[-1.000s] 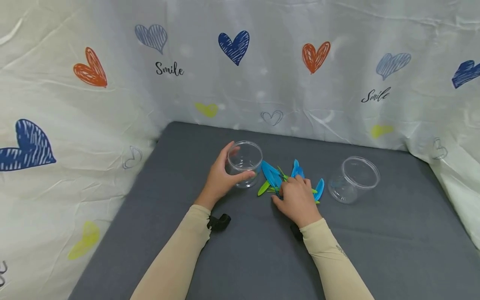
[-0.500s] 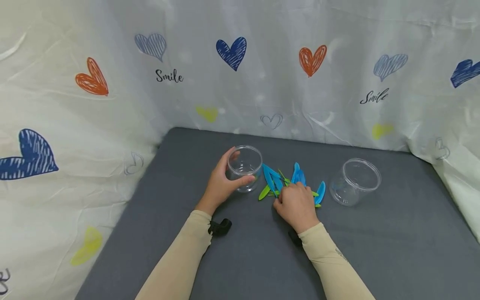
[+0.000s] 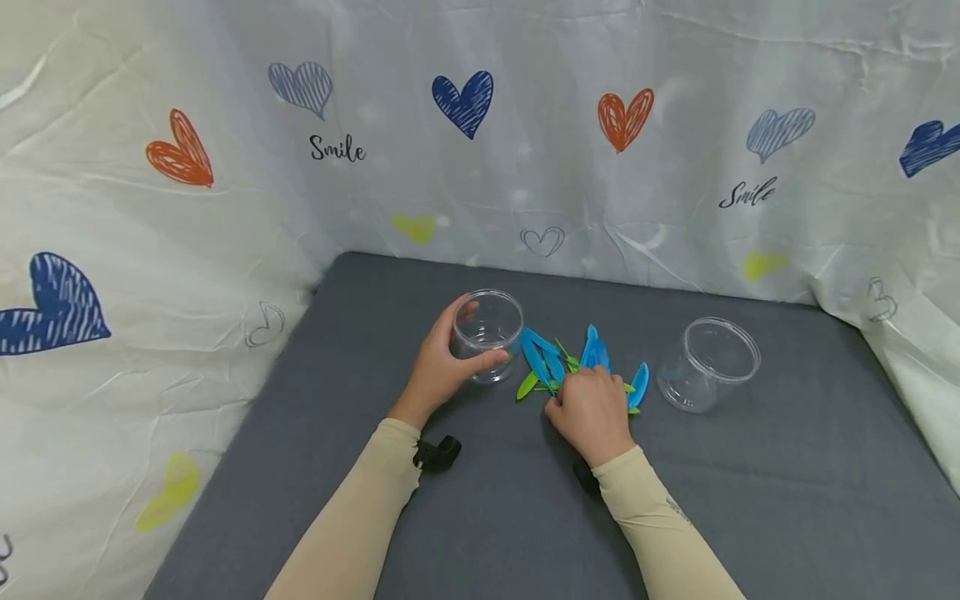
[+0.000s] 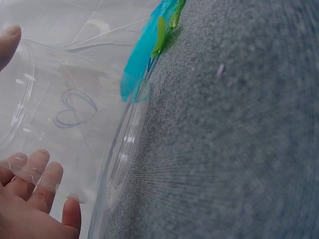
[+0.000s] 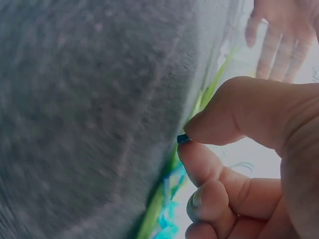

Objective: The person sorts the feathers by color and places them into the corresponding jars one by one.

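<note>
My left hand [image 3: 441, 367] grips a clear, lidless jar [image 3: 489, 332] from its left side, thumb in front and fingers behind. The jar stands upright on the grey cloth. Just right of it lies a loose pile of blue leaf-shaped pieces [image 3: 538, 354] with thin stems, mixed with green pieces [image 3: 527, 386]. Over the near side of this pile, my right hand [image 3: 595, 414] is low with curled fingers. In the right wrist view, its thumb and forefinger pinch the small dark blue stem end [image 5: 183, 139] of one piece; the rest of that piece is hard to make out.
A second clear jar [image 3: 708, 367] stands to the right of the pile. Grey cloth [image 3: 480, 517] covers the table. Behind and at the sides hangs a pale curtain [image 3: 540, 50] printed with hearts.
My right hand's fingers have drawn in from reaching into the pile to pinching a blue stem. The left hand and jar stay in place; the head view has tilted slightly.
</note>
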A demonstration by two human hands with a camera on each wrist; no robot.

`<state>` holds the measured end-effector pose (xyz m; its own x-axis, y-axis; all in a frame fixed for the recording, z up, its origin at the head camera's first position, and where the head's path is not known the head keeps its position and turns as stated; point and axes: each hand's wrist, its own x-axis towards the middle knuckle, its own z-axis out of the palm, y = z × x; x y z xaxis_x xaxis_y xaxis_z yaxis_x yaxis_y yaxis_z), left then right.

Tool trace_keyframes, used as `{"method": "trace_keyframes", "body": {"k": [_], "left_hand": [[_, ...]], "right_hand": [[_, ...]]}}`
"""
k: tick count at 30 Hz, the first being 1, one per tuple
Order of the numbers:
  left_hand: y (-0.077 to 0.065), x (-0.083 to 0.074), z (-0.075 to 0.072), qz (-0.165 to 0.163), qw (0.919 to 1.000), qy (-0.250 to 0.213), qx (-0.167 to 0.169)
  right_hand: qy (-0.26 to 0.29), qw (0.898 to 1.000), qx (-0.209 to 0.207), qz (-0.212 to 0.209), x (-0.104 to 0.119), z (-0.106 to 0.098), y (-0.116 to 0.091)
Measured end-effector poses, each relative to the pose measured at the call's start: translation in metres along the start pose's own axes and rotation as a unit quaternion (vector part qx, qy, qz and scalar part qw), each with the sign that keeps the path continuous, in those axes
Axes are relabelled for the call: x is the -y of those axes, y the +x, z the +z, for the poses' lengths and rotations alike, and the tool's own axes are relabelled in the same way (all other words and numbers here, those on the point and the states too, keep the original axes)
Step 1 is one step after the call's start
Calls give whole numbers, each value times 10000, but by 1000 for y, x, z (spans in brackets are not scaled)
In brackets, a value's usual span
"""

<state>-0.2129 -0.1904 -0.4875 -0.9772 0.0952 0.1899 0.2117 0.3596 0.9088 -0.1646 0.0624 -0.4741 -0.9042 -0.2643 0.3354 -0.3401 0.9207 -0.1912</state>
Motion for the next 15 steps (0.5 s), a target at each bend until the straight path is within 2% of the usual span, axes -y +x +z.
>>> {"method": "trace_keyframes", "body": {"k": [5,9,15], "left_hand": [[1,1,1,10,10000,-44,-14],[2,2,1,20,10000,-43,-47],[2,3,2,22,10000,-26,-44]], "right_hand": [[9,9997,-257,10,-4,-11,2],[167,9983,-526,207,-9,-23,4],[560,9958,-550,473,-18,-38,4]]}}
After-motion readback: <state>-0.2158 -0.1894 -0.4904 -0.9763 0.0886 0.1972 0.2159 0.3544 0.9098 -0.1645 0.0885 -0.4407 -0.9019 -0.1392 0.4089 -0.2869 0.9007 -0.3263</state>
